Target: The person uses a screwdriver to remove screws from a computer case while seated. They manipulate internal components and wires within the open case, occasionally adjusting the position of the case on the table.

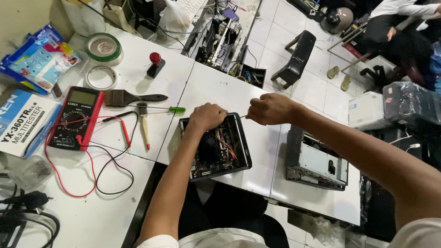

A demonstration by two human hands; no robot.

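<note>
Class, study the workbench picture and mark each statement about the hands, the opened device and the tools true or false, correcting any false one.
1. The left hand rests on the top edge of the open black electronics case. True.
2. The right hand lies flat on the grey metal cover. False: it is closed in a fist above the table beside the case, gripping a thin tool.
3. The red multimeter lies left of the case, its red and black leads trailing over the table. True.
4. The green-handled screwdriver is in the left hand. False: it lies on the table beside the paintbrush.
</note>
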